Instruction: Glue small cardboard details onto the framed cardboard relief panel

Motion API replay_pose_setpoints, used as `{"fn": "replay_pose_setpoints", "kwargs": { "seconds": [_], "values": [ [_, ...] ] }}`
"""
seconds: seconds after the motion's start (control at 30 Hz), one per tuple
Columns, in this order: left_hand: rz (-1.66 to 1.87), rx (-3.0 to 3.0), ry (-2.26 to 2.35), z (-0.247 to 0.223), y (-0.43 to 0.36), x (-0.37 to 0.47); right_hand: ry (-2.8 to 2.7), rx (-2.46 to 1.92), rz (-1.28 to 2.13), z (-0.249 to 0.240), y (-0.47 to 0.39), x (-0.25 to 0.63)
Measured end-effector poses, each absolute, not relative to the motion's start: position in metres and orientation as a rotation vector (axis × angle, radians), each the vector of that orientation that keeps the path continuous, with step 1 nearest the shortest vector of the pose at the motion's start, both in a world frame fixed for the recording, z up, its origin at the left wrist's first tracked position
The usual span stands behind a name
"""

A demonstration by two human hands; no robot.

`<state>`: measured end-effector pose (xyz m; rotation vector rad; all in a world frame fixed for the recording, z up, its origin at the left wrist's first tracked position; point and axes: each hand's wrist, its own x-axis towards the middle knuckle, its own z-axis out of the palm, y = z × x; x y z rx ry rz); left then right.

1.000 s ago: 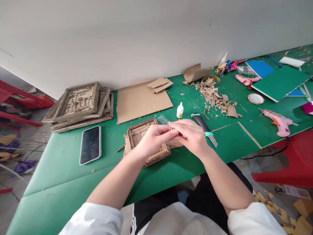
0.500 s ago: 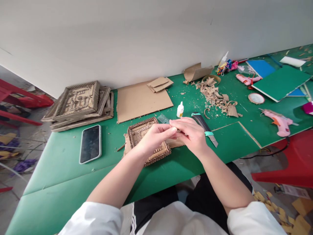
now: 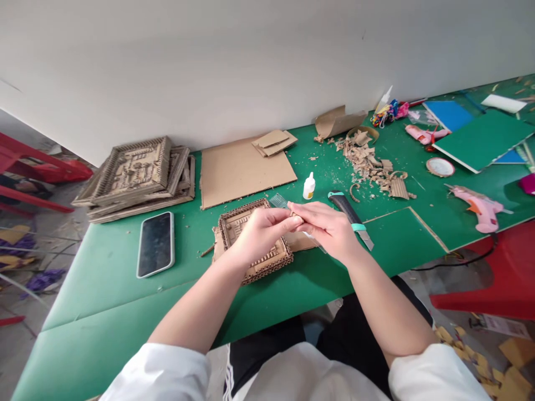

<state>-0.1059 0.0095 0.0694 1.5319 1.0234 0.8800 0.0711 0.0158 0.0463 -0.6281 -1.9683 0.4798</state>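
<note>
My left hand and my right hand meet fingertip to fingertip above the table. Pinched between them is a small brown piece, mostly covered by the fingers; it looks like cardboard. Below my left hand lies a framed cardboard relief with corrugated edges, partly hidden by that hand. A white glue bottle stands upright just beyond my right hand. The utility knife lies to the right of that hand, its blade out. Behind the fingers a clear ruled plastic piece shows in part.
Stacked cardboard frames and a phone lie on the left. A flat cardboard sheet is at the back. Cardboard scraps, a round dish and a pink glue gun are on the right.
My fingers have shifted slightly around the small piece, and my right hand's fingers are straighter and closer together. The piece shows a little further left. The view has moved slightly.
</note>
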Motion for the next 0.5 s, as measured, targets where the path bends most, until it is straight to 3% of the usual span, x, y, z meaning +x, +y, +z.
{"fn": "replay_pose_setpoints", "kwargs": {
  "seconds": [0.37,0.5],
  "values": [
    [0.9,1.896,1.123,0.079,-0.004,-0.103,-1.952,-0.532,0.385,0.045,0.012,0.069],
    [0.813,1.93,1.043,0.081,0.001,-0.107,-2.054,-0.579,0.541,0.048,0.013,0.077]
  ]
}}
